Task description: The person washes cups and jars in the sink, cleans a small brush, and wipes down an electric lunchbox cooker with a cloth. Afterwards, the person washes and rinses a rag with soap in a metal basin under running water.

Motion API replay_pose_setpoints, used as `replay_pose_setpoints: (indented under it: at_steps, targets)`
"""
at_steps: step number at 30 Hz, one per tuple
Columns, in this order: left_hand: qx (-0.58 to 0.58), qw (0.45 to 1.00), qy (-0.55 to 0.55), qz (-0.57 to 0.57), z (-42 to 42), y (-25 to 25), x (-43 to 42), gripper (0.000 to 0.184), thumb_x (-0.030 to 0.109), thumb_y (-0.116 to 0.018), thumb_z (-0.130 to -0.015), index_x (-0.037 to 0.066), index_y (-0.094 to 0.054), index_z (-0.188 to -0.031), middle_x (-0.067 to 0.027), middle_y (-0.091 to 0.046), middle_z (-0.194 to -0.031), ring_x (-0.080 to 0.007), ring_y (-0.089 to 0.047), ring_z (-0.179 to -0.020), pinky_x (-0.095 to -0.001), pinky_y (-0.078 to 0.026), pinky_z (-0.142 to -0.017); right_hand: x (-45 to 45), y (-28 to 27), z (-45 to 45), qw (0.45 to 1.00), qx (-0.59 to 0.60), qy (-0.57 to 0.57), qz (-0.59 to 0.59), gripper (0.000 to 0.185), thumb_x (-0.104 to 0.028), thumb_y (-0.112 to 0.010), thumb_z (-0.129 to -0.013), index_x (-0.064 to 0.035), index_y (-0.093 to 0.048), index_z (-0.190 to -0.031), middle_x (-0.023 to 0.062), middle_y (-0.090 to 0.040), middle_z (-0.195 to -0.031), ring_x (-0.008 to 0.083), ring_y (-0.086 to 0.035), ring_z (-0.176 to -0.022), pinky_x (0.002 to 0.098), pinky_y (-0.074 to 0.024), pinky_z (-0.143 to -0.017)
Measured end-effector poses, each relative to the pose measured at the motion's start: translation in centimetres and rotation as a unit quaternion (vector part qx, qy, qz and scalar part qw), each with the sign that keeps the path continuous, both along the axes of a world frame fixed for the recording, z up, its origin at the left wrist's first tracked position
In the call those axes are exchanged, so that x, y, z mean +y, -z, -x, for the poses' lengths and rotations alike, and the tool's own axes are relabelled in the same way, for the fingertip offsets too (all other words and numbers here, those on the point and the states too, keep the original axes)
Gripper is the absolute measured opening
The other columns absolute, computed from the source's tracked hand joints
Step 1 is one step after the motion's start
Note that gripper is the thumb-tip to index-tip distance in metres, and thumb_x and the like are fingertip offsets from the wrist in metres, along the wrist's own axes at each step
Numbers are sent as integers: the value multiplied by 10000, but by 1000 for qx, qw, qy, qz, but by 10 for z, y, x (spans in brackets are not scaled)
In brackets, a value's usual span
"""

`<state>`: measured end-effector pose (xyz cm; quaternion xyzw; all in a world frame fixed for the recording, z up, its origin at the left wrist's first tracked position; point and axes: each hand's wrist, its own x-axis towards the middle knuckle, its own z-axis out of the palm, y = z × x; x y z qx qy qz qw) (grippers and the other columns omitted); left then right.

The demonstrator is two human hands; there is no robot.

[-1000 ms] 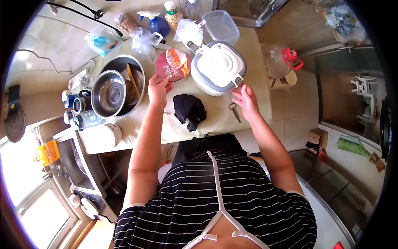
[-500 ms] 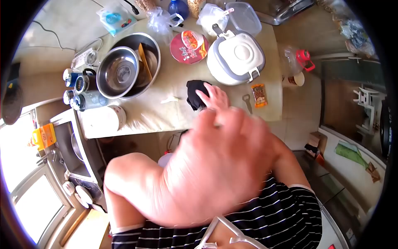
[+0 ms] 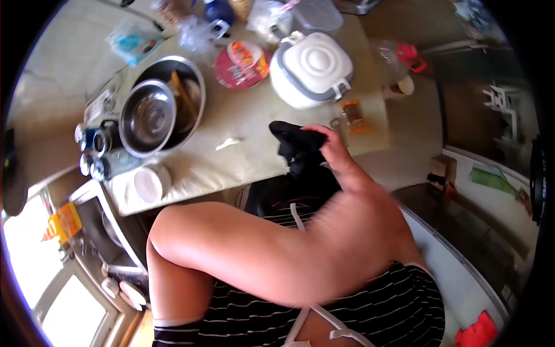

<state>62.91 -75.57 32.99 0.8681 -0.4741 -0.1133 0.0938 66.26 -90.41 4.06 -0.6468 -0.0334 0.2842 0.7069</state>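
Observation:
My right hand [image 3: 332,144] grips the bunched black cloth [image 3: 295,141] near the table's front edge, thumb and fingers closed on it, part of it hanging down. My left arm crosses in front of my chest, and my left hand [image 3: 361,237] is a blur over my right forearm; its fingers cannot be made out. Beyond the cloth stands a white and grey lidded container [image 3: 315,66], with a round red-lidded noodle bowl [image 3: 241,65] to its left. An orange packet [image 3: 354,117] and a partly hidden metal opener [image 3: 337,124] lie right of the cloth.
Steel bowls [image 3: 147,118] with a wooden utensil [image 3: 184,97] are at the table's left, beside jars [image 3: 104,139] and a white tub [image 3: 151,183]. A small white scrap [image 3: 229,143] lies mid-table. Plastic bags, bottles and a clear box [image 3: 318,14] line the back.
My right hand has taken hold of the black cloth and lifted it. My left hand has left the noodle bowl and swung across to my right arm. The orange packet now shows beside the opener.

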Motion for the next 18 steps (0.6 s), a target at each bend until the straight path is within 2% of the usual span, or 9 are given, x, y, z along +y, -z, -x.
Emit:
replay_pose_setpoints:
  at_steps: [1,5,6,7,12,13,15,16,18]
  targets:
    - [27,998,22,43,-4,20,11,103,180,-585,-764,96,-623,-809,-27,-580,-771,-185,-592,-730,-297,-433,-581,-26,-3,2,988,122,92,-24,393,43,-590,-735,-3,-623,-1124,56,-639,-1086,162,-601,-1001,314,-475,-905]
    - [231,971,-42,-30,-22,120,23,170,282,-642,-820,138,-643,-909,-64,-612,-818,-253,-641,-836,-370,-501,-674,-132,-9,10,907,189,279,-252,509,-146,-626,-769,25,-530,-1239,142,-624,-1143,252,-622,-1023,371,-501,-917]
    - [203,974,-43,-87,-22,146,12,160,263,-640,-819,136,-644,-916,-69,-615,-836,-257,-642,-841,-374,-502,-676,-162,-3,7,903,189,270,-274,490,-137,-614,-793,19,-525,-1248,144,-622,-1151,258,-625,-1019,369,-505,-911]
    - [172,973,-47,-144,-23,171,2,151,244,-637,-818,135,-646,-922,-75,-619,-853,-260,-642,-846,-378,-502,-679,-175,-10,1,918,150,299,-211,467,-118,-610,-806,19,-529,-1246,132,-624,-1148,248,-624,-1017,357,-503,-912]
    - [40,996,-82,22,-52,260,-81,292,194,-592,-818,125,-598,-1102,-112,-568,-1094,-275,-588,-972,-389,-490,-729,-214,-5,-37,913,72,400,-5,437,-8,-580,-838,31,-520,-1270,106,-622,-1145,215,-609,-1036,312,-469,-946]
    - [72,992,-87,-49,-63,280,-106,462,245,-620,-809,131,-539,-1249,-145,-493,-1286,-322,-509,-1158,-448,-443,-903,-214,-2,-47,918,23,395,-9,443,31,-562,-842,31,-514,-1283,100,-619,-1141,203,-600,-1044,299,-455,-954]
    - [-4,995,-86,-51,-81,313,-133,565,296,-650,-797,165,-480,-1319,-143,-422,-1370,-330,-418,-1253,-498,-369,-977,-211,-1,-62,933,-85,349,2,484,119,-514,-826,33,-503,-1303,87,-599,-1179,178,-572,-1083,277,-413,-979]
    - [-81,992,-84,-50,-86,326,-143,675,346,-681,-784,198,-421,-1389,-141,-351,-1454,-338,-327,-1349,-549,-296,-1051,-220,11,-72,902,-246,296,197,495,138,-504,-798,-12,-551,-1267,85,-597,-1173,190,-582,-1065,279,-423,-952]
    - [-6,991,-73,-115,-101,320,-152,747,390,-698,-766,243,-370,-1421,-128,-305,-1485,-336,-263,-1383,-583,-239,-1068,-216,-10,-85,871,-313,252,282,527,154,-493,-758,-57,-587,-1232,101,-592,-1130,225,-591,-1044,288,-439,-916]
